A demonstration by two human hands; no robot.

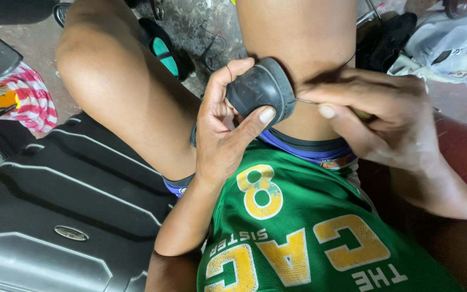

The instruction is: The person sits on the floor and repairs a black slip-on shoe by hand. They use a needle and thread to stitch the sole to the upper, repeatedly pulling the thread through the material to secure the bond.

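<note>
Black rubber boot-like part [260,89], rounded and ribbed at its rim, sits centre frame, held up between the person's knees and just above the waistband of the shorts. Left hand [224,135] wraps it from the left: thumb across the lower rim, index finger curled over the top, other fingers folded behind it; grip closed firm on the part. Left forearm rises from bottom centre, wrist bent back toward the camera.

Right hand [385,116] comes in from the right, fingers bunched and closed around a thin metal tool [305,101]. Only the slim shaft shows past the thumb; the tip meets the rim of the rubber part. A yellowish bit of handle shows under the fingers, the rest is hidden. Right wrist is level, forearm runs off to lower right.

Below the hands: green jersey [304,227] with yellow print. Bare thighs on either side of the part. Left of the legs a black moulded plastic panel [66,200] with a small oval badge. Striped pink-and-white cloth [31,100] at far left. White plastic bags [449,48] at top right on the concrete floor [195,21].
</note>
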